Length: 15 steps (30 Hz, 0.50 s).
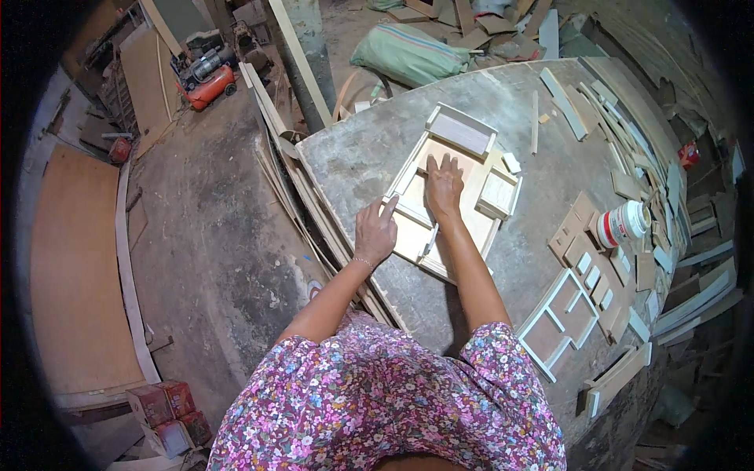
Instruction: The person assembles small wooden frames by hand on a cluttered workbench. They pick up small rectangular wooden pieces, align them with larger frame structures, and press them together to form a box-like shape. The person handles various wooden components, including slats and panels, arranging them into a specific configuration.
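A shallow pale wooden model (485, 228) with low partition walls, like a small house plan, lies on the grey work table. My right hand (445, 187) reaches into it, fingers spread and pressed down near a partition. At the model's left outer wall, my left hand (375, 231) touches the edge with its fingers apart. A raised box section with a greyish panel (462, 135) forms the model's far end. On its right side sits a small open box compartment (498, 194), with a little pale block (511, 162) beside it. What lies under my right palm is hidden.
A white tub with a red label (623, 224) stands at the right, near a white-edged frame (558, 323) and small wood pieces. Wood strips (564, 104) line the table's far right. A green sack (410, 53) and a red compressor (210, 88) are beyond.
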Each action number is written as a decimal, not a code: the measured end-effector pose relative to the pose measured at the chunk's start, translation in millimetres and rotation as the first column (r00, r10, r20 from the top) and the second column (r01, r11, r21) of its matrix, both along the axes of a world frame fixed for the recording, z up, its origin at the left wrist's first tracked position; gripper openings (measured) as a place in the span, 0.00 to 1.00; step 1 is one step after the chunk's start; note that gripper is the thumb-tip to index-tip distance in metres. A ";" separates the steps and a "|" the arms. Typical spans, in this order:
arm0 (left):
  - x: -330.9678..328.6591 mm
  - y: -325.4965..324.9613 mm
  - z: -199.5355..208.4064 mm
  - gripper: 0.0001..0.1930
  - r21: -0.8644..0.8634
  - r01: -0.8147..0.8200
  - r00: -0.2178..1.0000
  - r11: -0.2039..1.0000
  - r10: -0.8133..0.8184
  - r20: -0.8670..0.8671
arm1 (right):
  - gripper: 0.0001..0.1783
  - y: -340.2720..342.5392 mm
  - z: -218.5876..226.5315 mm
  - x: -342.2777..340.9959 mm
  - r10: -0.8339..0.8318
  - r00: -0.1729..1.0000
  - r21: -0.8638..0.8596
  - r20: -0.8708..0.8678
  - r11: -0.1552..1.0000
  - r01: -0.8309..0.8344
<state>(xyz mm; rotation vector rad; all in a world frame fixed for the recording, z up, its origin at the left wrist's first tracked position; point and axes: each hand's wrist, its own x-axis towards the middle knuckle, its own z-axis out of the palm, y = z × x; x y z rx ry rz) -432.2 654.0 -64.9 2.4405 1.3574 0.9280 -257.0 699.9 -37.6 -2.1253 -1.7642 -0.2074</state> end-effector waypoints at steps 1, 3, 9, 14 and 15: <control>-0.2 -0.3 0.3 0.25 -0.001 -0.003 1.000 1.000 0.003 -0.003 | 0.22 -0.1 0.3 -0.4 0.001 1.000 -0.005 0.010 1.000 -0.001; -0.4 -0.9 0.9 0.25 -0.004 -0.008 1.000 1.000 0.008 -0.008 | 0.22 -0.4 0.7 -1.0 0.004 1.000 -0.015 0.030 1.000 -0.003; -0.4 -0.3 -0.5 0.24 -0.015 -0.016 1.000 1.000 0.016 -0.022 | 0.21 -0.5 -1.3 -1.8 -0.004 1.000 0.030 0.005 1.000 0.003; 0.2 -0.3 0.8 0.24 -0.006 -0.011 1.000 1.000 0.011 -0.018 | 0.21 0.3 -6.1 1.1 0.002 1.000 0.029 0.010 1.000 -0.002; 0.3 -0.4 0.8 0.24 -0.004 -0.014 1.000 1.000 0.014 -0.022 | 0.22 0.8 -7.0 1.5 0.001 1.000 0.028 0.010 1.000 -0.001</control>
